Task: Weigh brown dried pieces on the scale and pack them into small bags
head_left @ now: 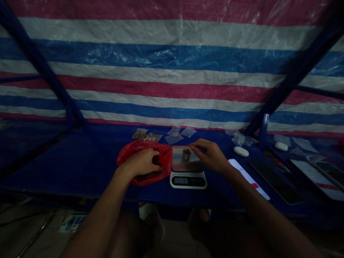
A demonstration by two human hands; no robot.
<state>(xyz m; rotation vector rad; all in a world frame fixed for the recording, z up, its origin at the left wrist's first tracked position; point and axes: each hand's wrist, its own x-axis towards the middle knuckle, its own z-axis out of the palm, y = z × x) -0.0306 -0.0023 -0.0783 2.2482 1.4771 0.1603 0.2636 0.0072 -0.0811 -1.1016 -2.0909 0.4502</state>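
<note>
My left hand reaches into a red plastic bag, thumb and fingers curved and apart; some fingertips are lost in shadow. Dark brown bits show inside the bag. Right beside it stands a white digital scale with a shiny weighing plate. A small clear container with brown pieces rests on the plate. Over the plate's right edge, my right hand is closed in a pinch near that container; what lies between the fingertips is too small to make out. The digits on the display are unreadable.
Filled small bags and clear zip bags lie behind the scale. To the right are a white oval object, a white paper strip and a dark flat panel. Blue frame bars flank the blue table.
</note>
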